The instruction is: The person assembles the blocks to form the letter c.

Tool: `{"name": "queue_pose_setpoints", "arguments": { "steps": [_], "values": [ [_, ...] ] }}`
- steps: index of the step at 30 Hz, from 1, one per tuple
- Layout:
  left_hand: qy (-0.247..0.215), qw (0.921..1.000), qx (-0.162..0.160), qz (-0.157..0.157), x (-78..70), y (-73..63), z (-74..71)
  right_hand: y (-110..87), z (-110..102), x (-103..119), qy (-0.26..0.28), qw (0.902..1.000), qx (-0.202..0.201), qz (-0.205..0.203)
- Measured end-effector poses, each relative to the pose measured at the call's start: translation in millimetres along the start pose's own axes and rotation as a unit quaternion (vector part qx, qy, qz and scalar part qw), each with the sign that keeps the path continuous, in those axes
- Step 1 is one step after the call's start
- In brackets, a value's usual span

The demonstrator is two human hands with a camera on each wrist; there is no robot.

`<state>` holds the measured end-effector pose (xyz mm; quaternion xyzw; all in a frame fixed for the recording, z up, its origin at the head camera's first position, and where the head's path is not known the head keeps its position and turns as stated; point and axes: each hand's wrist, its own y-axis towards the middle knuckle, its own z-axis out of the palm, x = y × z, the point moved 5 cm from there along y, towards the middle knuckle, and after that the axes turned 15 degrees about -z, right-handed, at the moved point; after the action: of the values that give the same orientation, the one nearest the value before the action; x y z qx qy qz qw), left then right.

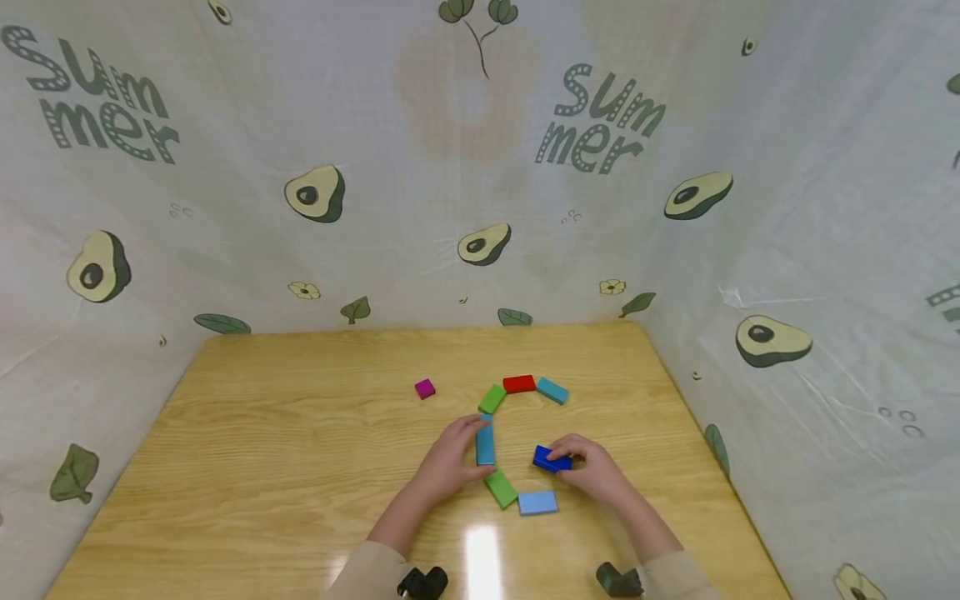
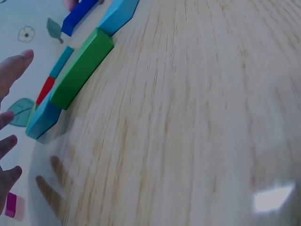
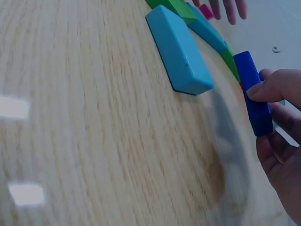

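Note:
My right hand [image 1: 595,472] pinches a dark blue block [image 1: 552,459] between thumb and fingers, inside a curve of blocks. In the right wrist view the thumb lies on the face of this dark blue block [image 3: 254,96]. My left hand [image 1: 447,460] is beside the curve's left side, fingers spread and holding nothing, right by an upright-running blue block [image 1: 485,442]. Below that come a green block [image 1: 501,488] and a light blue block [image 1: 537,503]. Above it the curve goes on with a green block [image 1: 492,399], a red block [image 1: 519,384] and a blue block [image 1: 552,391].
A small magenta cube [image 1: 425,388] sits apart, left of the curve's top. The wooden table [image 1: 285,433] meets a white cloth [image 1: 405,275] with avocado prints at the back and sides. Light glares on the table near its front.

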<state>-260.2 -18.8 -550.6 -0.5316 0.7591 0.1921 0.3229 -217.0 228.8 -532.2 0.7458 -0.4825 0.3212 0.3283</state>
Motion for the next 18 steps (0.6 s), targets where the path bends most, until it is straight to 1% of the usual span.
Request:
{"name": "queue_pose_setpoints", "arguments": {
  "steps": [4,6,13,18],
  "values": [
    [0.011,0.9999,0.004,0.011,-2.6,4.0,4.4,-7.4,-5.9,-4.0,0.010,0.9998,0.009,-0.012],
    [0.016,0.9998,0.007,0.011,-3.9,5.6,6.0,-10.5,-8.5,-6.5,0.013,0.9998,0.012,-0.013],
    [0.033,0.9992,0.023,-0.004,-3.1,11.6,11.2,-20.3,-15.7,-12.7,0.025,0.9991,0.029,-0.021],
    [0.047,0.9985,0.026,-0.002,1.1,15.4,16.5,-27.3,-19.5,-16.5,0.013,0.9989,0.043,-0.017]
  ]
}}
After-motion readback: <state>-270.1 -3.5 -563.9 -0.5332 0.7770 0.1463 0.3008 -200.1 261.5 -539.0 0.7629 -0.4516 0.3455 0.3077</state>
